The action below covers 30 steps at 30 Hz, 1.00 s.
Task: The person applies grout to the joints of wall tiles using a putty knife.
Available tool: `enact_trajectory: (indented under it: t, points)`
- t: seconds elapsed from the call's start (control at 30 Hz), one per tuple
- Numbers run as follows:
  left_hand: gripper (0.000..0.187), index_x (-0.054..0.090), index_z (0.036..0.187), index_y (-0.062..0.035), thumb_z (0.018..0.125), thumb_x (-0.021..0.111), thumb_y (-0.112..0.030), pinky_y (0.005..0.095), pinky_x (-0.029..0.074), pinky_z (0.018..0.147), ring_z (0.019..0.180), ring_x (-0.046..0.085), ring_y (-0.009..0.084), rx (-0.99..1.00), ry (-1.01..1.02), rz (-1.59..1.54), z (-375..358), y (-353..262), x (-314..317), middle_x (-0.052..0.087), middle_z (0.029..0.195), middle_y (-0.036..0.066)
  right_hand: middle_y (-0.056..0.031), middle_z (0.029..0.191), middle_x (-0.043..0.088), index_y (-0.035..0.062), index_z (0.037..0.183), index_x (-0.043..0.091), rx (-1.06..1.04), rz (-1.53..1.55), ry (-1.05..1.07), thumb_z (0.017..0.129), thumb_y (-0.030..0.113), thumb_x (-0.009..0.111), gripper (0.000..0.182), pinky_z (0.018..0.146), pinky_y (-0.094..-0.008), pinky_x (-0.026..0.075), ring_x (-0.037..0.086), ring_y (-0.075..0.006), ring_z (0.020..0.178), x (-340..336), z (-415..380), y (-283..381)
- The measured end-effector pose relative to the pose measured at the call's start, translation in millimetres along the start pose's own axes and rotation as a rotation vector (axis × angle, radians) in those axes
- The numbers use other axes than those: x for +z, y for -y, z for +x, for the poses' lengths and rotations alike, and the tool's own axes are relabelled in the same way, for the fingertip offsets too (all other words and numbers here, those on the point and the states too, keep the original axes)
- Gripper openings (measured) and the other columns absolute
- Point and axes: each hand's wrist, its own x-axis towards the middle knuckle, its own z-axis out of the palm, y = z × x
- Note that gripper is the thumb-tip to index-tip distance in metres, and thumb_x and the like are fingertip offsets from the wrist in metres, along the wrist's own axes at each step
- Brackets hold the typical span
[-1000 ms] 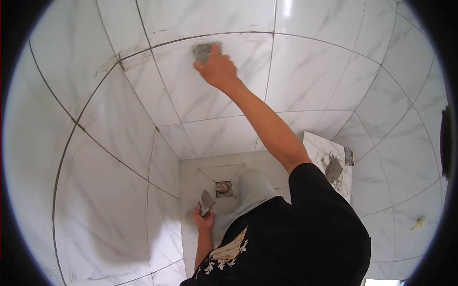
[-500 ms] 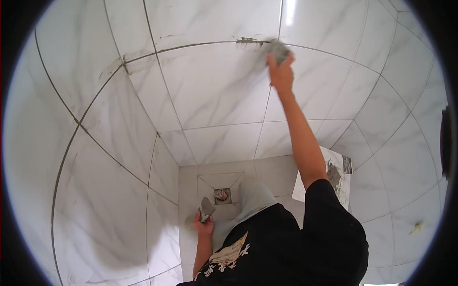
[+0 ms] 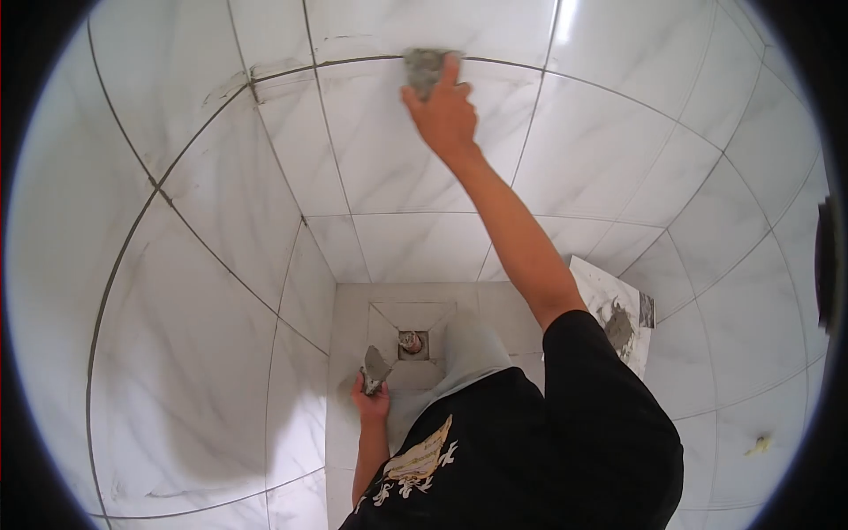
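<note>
My right hand [image 3: 449, 115] is stretched up to the tiled wall, closed on a grey, grout-stained sponge [image 3: 427, 71]. The sponge lies across the dark horizontal joint [image 3: 367, 61] between two rows of white marbled tiles. Low down, beside my leg, my left hand [image 3: 373, 402] grips a small grey-smeared tool with a flat, pointed blade [image 3: 375, 364], perhaps a scraper; its handle end is hidden in the fingers. Faint grey smears [image 3: 278, 67] mark the tiles near the left corner.
A square floor recess with a pipe stub [image 3: 411, 343] sits near my left hand. To the right, a white board [image 3: 587, 278] bears a heap of grey paste [image 3: 619, 329]. Tiled walls stand close on both sides. A yellowish scrap [image 3: 758, 443] shows at lower right.
My right hand has moved left along the joint with the sponge. The dark smear beside the joint no longer shows. My left hand keeps its hold; the view has shifted slightly.
</note>
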Motion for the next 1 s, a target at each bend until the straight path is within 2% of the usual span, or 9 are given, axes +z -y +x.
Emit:
enact_trajectory:
  t: [0.13, 0.2, 0.33, 0.47, 0.6, 0.7, 0.8, 0.87, 1.0]
  points:
    - [0.021, 0.066, 0.108, -0.0117, 0.096, 0.059, -0.027, 0.0355, 0.062, 0.064, 0.087, 0.072, 0.0206, -0.006, -0.098, 0.011, 1.4, 3.3, 5.1, 0.072, 0.102, 0.004, -0.0313, 0.104, 0.054, 0.0053, 0.151, 0.02, -0.011, -0.042, -0.007, 0.081, 0.049, 0.068, 0.095, 0.071, -0.048, 0.054, 0.064, -0.0415, 0.08, 18.7, 5.8, -36.9]
    - [0.022, 0.066, 0.109, -0.0118, 0.096, 0.058, -0.027, 0.0357, 0.062, 0.065, 0.087, 0.072, 0.0206, -0.008, -0.075, 0.025, 8.6, 5.4, 5.3, 0.072, 0.101, 0.004, -0.0324, 0.104, 0.054, 0.0048, 0.149, 0.023, -0.018, -0.122, 0.149, 0.081, 0.047, 0.069, 0.093, 0.069, -0.0469, 0.054, 0.064, -0.041, 0.078, 15.3, -9.0, -32.7]
    - [0.023, 0.066, 0.11, -0.0127, 0.095, 0.059, -0.028, 0.0354, 0.061, 0.065, 0.086, 0.072, 0.0203, -0.013, -0.009, 0.075, 10.5, 3.5, -6.0, 0.073, 0.1, 0.003, -0.0317, 0.112, 0.053, 0.0176, 0.151, 0.03, -0.188, -0.125, 0.323, 0.078, 0.037, 0.072, 0.086, 0.072, -0.0498, 0.055, 0.065, -0.0427, 0.088, -11.0, -16.8, -4.4]
    - [0.022, 0.066, 0.109, -0.0138, 0.096, 0.057, -0.028, 0.0347, 0.062, 0.063, 0.084, 0.072, 0.0195, -0.053, -0.062, 0.076, 5.3, 3.4, 0.8, 0.073, 0.1, 0.003, -0.0294, 0.111, 0.053, 0.0196, 0.147, 0.038, -0.509, -0.162, 0.134, 0.076, 0.031, 0.073, 0.08, 0.071, -0.048, 0.056, 0.065, -0.0394, 0.089, 4.8, 21.7, 15.4]
    - [0.021, 0.067, 0.108, -0.0149, 0.094, 0.06, -0.029, 0.0342, 0.061, 0.061, 0.084, 0.072, 0.0193, -0.012, -0.115, 0.033, 8.6, 2.8, 4.7, 0.073, 0.1, 0.001, -0.0277, 0.11, 0.056, 0.0228, 0.147, 0.041, -0.577, -0.425, 0.149, 0.074, 0.031, 0.073, 0.08, 0.066, -0.0457, 0.056, 0.066, -0.0374, 0.089, -12.6, 50.1, -28.3]
    - [0.021, 0.068, 0.107, -0.0151, 0.094, 0.06, -0.03, 0.034, 0.061, 0.061, 0.083, 0.072, 0.0189, -0.025, -0.091, 0.037, 10.5, 8.7, 1.8, 0.073, 0.1, 0.001, -0.0263, 0.11, 0.058, 0.0381, 0.148, 0.038, -0.484, -0.563, 0.167, 0.074, 0.031, 0.073, 0.082, 0.064, -0.0456, 0.057, 0.068, -0.0355, 0.083, -72.9, 55.7, -96.0]
    - [0.021, 0.067, 0.107, -0.0149, 0.095, 0.06, -0.03, 0.0344, 0.061, 0.061, 0.082, 0.072, 0.0191, -0.055, -0.112, 0.036, 13.6, 7.2, 1.5, 0.073, 0.099, 0.002, -0.0255, 0.103, 0.06, 0.0336, 0.15, 0.036, -0.376, -0.579, 0.151, 0.074, 0.036, 0.073, 0.085, 0.071, -0.0471, 0.057, 0.068, -0.0376, 0.084, -117.6, 48.2, -138.2]
    - [0.021, 0.067, 0.107, -0.0147, 0.095, 0.059, -0.03, 0.0349, 0.061, 0.06, 0.081, 0.072, 0.0195, -0.078, -0.122, 0.041, 11.8, 7.4, 5.2, 0.073, 0.098, 0.002, -0.0272, 0.109, 0.056, 0.0247, 0.152, 0.031, -0.103, -0.579, 0.144, 0.073, 0.037, 0.073, 0.09, 0.072, -0.048, 0.056, 0.067, -0.0395, 0.085, -137.5, 35.7, -136.7]
    - [0.019, 0.067, 0.105, -0.015, 0.096, 0.058, -0.03, 0.0362, 0.061, 0.058, 0.079, 0.072, 0.0203, -0.081, -0.084, 0.06, 12.2, 8.1, 8.3, 0.073, 0.097, 0.003, -0.029, 0.112, 0.052, 0.0253, 0.155, 0.026, -0.219, -0.218, 0.138, 0.076, 0.043, 0.072, 0.093, 0.075, -0.0495, 0.056, 0.066, -0.0431, 0.085, -83.5, 2.1, -87.1]
